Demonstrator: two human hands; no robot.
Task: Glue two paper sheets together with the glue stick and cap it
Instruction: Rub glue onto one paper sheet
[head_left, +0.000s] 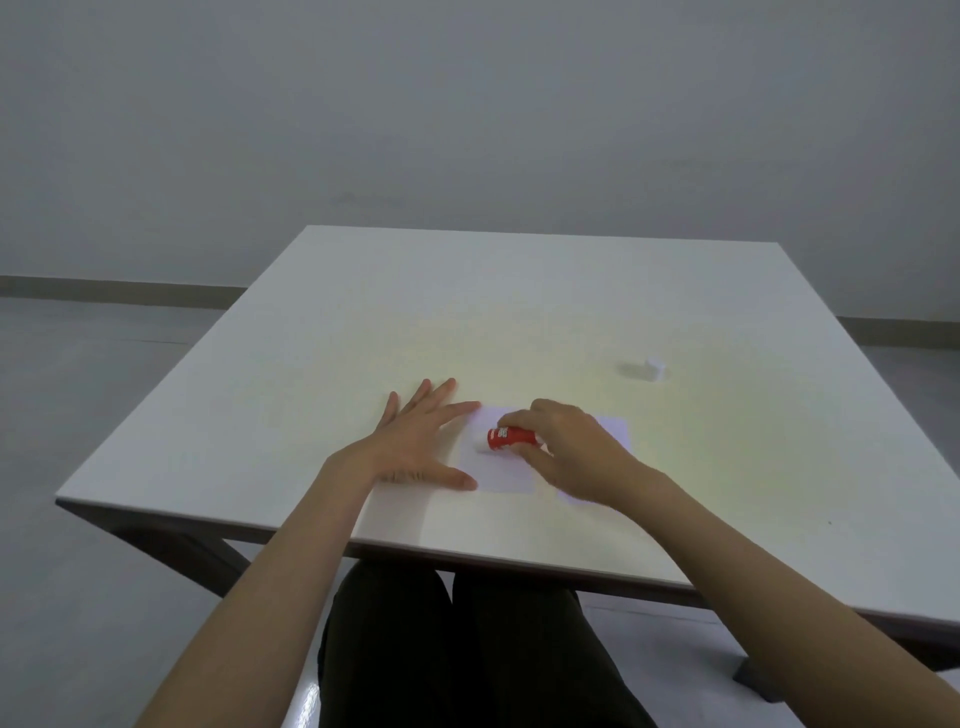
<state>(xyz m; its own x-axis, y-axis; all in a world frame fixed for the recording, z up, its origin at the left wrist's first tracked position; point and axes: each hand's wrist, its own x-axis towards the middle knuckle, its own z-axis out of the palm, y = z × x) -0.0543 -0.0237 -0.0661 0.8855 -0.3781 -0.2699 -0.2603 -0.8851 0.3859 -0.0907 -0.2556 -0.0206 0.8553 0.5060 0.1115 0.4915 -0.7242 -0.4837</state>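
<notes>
R hand (566, 447) clamped on glue stick (508, 438), long axis horiz, tip left, L hand (415, 441) flat w/ fingers apart

right sheet (615, 427) mostly hidden under right hand (569, 452), glue stick (508, 438) label unreadable, rear end covered by fingers, forearms cut by bottom edge

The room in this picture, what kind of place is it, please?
Probably a bare office or test room, though I cannot be sure. A plain white table stands alone before an empty grey wall, and the pale floor has only a low skirting strip.
</notes>
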